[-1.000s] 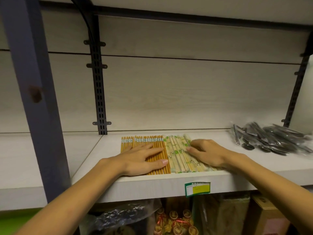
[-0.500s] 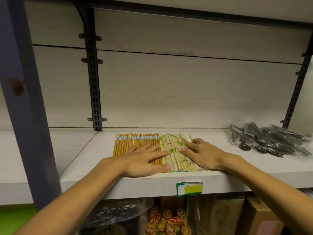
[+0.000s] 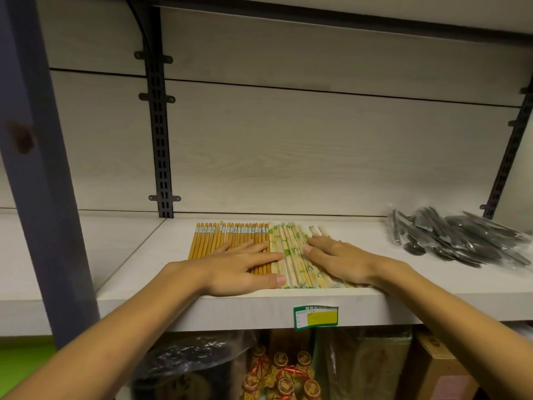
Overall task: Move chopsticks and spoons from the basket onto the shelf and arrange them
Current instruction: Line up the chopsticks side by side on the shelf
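Several brown chopsticks [image 3: 215,236] lie side by side in a flat row on the white shelf [image 3: 432,281]. Pale chopsticks in green-printed wrappers [image 3: 291,249] lie right beside them. My left hand [image 3: 239,267] rests flat on the brown row, fingers straight, thumb at the shelf's front edge. Flat on the wrapped chopsticks lies my right hand [image 3: 337,259], its fingers pointing left. A clear bag of dark spoons [image 3: 461,238] sits at the shelf's right end. No basket is in view.
A dark blue post [image 3: 40,168] stands at the left. Black slotted brackets [image 3: 160,140] run up the back panel. A green and yellow price tag [image 3: 315,317] hangs on the shelf edge. Bagged goods and boxes [image 3: 282,373] fill the level below.
Both hands stay flat on the chopsticks. The right hand has slid slightly left and back along the wrapped ones, and the rows look tighter together.
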`<act>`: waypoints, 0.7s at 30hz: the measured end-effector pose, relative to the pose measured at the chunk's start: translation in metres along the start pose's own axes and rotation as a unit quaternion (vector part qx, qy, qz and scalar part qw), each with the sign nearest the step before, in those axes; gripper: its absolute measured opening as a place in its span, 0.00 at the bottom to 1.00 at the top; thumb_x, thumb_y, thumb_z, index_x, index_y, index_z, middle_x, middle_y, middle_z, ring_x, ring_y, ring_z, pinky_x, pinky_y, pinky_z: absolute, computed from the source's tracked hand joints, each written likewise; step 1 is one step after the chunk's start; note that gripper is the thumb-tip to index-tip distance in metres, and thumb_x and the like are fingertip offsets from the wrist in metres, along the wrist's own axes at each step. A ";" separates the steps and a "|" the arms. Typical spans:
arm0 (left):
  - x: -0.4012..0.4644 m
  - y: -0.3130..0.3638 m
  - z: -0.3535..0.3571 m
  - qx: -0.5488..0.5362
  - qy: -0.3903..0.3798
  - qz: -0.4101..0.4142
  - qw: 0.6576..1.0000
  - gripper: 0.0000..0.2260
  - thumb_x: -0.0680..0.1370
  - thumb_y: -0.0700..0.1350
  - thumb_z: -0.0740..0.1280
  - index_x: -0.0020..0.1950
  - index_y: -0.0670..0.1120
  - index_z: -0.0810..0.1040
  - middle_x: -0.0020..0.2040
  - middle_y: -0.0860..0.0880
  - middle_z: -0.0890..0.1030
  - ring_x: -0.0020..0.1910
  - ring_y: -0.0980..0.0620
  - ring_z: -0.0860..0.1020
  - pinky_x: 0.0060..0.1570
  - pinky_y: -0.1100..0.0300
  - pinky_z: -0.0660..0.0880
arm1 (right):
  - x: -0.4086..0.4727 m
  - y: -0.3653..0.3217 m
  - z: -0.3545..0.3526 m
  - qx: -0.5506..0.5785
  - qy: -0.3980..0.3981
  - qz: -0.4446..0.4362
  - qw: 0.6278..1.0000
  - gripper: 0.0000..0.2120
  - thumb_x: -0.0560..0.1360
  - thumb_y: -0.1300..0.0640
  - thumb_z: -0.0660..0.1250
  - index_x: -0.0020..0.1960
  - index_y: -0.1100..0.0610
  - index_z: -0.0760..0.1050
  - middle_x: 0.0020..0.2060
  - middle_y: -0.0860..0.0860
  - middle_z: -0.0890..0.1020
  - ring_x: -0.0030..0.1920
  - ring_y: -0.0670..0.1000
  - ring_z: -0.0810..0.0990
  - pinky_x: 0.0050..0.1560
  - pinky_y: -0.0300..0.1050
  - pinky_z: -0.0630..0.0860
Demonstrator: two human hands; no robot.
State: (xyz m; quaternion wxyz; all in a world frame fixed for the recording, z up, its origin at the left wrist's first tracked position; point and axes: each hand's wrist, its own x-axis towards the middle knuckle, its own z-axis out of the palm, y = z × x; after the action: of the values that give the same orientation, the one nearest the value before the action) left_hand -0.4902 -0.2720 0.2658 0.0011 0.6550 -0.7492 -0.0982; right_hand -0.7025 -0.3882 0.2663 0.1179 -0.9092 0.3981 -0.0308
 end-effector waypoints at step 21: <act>0.005 0.015 -0.006 -0.055 0.058 0.040 0.996 0.28 0.76 0.70 0.51 0.75 0.65 0.55 0.79 0.60 0.48 0.77 0.58 0.46 0.75 0.45 0.47 | 0.001 -0.006 0.006 0.022 0.011 -0.019 0.999 0.35 0.78 0.34 0.50 0.78 0.54 0.55 0.77 0.54 0.60 0.76 0.55 0.57 0.75 0.51 0.54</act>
State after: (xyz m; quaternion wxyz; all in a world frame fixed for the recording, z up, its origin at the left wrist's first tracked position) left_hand -0.5049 -0.2760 0.2731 0.0842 0.6280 -0.7671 -0.1007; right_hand -0.6967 -0.3838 0.2614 0.1332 -0.9135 0.3808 -0.0522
